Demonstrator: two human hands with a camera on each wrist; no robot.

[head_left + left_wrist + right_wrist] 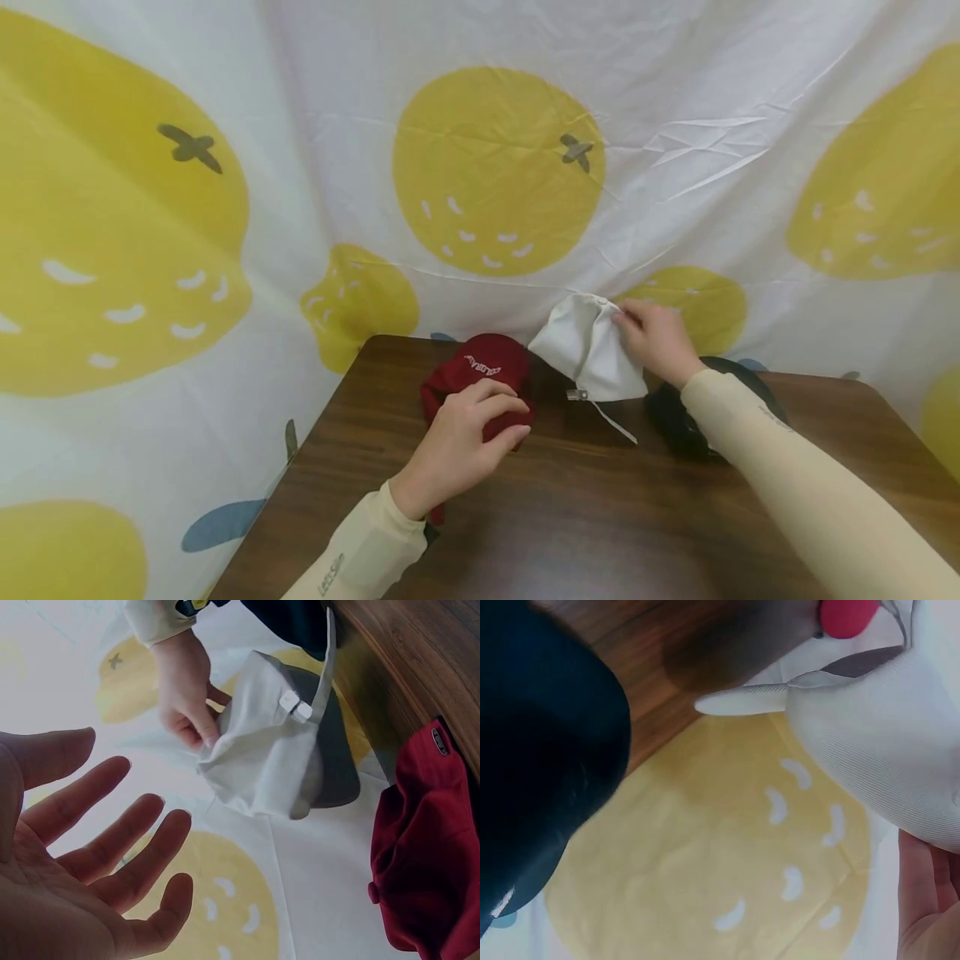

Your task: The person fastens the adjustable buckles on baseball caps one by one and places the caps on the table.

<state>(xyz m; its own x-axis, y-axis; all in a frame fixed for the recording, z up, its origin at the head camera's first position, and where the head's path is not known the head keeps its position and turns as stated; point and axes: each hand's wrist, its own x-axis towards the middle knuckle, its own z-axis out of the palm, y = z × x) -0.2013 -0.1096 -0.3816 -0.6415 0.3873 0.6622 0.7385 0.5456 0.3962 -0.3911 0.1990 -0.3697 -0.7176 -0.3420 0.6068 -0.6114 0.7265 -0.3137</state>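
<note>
A white cap hangs above the table, its crown pinched by the fingers of my right hand. Its strap and metal buckle dangle on the near side, and the left wrist view shows a grey brim. My left hand is in front of a dark red cap with white lettering, hiding part of it. Those fingers are spread and loosely bent, holding nothing, as the left wrist view shows. On the table to the right sits a dark cap, partly behind my right forearm.
The brown wood-grain table stands against a white cloth printed with yellow fruit. This cloth hangs close behind the caps and also along the left side.
</note>
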